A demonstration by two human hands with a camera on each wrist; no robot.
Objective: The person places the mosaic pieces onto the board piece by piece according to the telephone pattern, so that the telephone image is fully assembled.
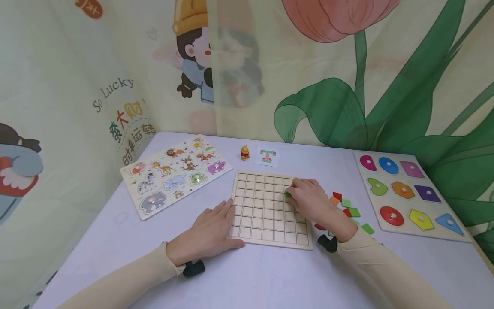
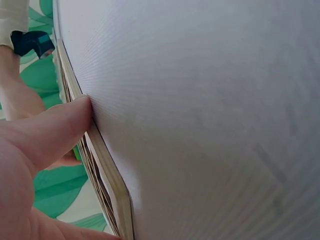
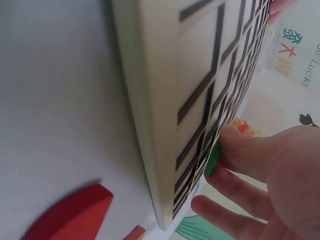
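A square wooden grid board [image 1: 262, 210] with recessed cells lies flat in the middle of the table. My left hand [image 1: 212, 229] rests at its left side with fingers straight; in the left wrist view the thumb [image 2: 65, 125] touches the board's edge [image 2: 107, 165]. Over the upper right cells, my right hand [image 1: 310, 199] pinches a small green tile [image 3: 213, 159] between thumb and fingers, close over the grid. Loose red, green and orange tiles [image 1: 354, 212] lie right of the board, partly hidden by the right forearm.
An animal peg puzzle [image 1: 181, 201] lies at the left, a shape peg puzzle [image 1: 397, 174] at the right. Behind the board stand a small yellow bear figure [image 1: 245, 152] and a card [image 1: 267, 156] showing a T-shaped tile pattern. A printed curtain [image 1: 247, 116] hangs behind the table.
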